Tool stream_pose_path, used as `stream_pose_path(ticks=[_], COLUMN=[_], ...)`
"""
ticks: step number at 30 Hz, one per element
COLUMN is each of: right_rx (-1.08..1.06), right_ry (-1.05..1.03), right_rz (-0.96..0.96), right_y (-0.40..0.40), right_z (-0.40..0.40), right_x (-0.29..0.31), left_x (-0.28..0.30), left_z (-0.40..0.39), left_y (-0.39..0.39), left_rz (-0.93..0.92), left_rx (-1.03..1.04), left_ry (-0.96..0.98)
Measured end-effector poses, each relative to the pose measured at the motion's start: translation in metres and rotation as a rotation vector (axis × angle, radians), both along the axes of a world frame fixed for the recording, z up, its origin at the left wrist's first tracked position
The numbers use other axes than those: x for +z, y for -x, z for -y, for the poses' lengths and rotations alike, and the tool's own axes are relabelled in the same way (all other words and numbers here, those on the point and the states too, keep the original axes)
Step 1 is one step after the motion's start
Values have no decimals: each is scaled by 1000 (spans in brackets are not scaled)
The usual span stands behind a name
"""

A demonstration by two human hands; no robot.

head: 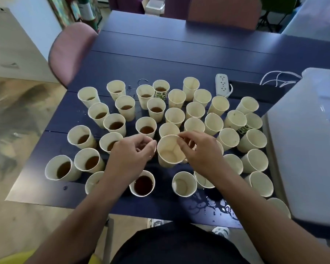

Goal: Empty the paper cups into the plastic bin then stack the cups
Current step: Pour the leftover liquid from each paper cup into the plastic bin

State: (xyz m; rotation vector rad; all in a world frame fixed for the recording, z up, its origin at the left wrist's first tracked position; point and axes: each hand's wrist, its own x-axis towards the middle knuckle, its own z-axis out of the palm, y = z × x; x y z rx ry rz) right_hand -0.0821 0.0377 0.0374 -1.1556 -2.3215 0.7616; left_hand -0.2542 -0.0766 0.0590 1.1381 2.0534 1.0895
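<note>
Item: empty paper cup (pixel 171 152), upright between our hands; our right hand (pixel 201 149) pinches its far rim. Our left hand (pixel 131 153) sits just beside it, fingers curled at another cup's rim; we cannot tell if it grips. Cups of brown liquid (pixel 143 184) left of both hands; emptied cups (pixel 254 161) to the right. Plastic bin (pixel 303 149) beyond our right hand. Spilled puddle (pixel 213 205) under the right forearm, on the blue table (pixel 160 54).

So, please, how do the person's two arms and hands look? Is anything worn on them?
Both forearms are bare as far as the picture shows: no sleeves, gloves or watch visible. The left hand and right hand show no rings that I can make out.
</note>
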Motion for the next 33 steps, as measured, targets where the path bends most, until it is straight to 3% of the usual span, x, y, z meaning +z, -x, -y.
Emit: stream_pose_path(ticks=[4, 10, 21, 29, 33], right_rx=[63, 188, 308, 122, 115], right_ry=[-51, -78, -67, -64, -36], right_rz=[133, 266, 567, 243, 147], right_y=[11, 18, 35, 9, -6], right_z=[-10, -17, -20, -7, 2], right_x=[-21, -43, -57, -50, -49], left_x=[-15, -28, -44, -61, -65], left_z=[2, 9, 8, -1, -3], left_y=[27, 49, 34, 24, 21], left_rz=[-208, -269, -452, -719, -753], left_rx=[47, -93, -425, -535, -520], left_ry=[134, 405, 511, 614, 627])
